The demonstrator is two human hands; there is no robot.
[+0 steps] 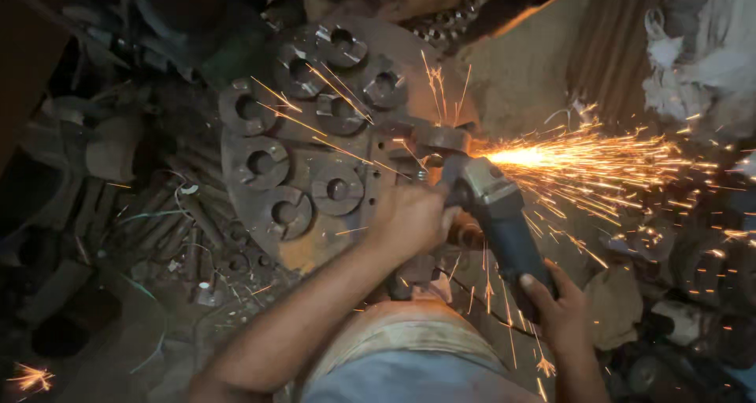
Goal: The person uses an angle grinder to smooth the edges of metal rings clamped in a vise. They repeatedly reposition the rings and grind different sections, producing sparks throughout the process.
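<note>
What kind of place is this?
Likely a metalworking or repair workshop. The left hand and right hand hold an angle grinder throwing sparks off a round steel plate bearing ring-shaped parts; scrap metal bars lie beside it.

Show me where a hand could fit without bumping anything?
Bare plate shows below the rings, beside the left hand. Dirt above the sparks looks bare too. Scrap crowds the left; the right hand holds the grinder.
</note>
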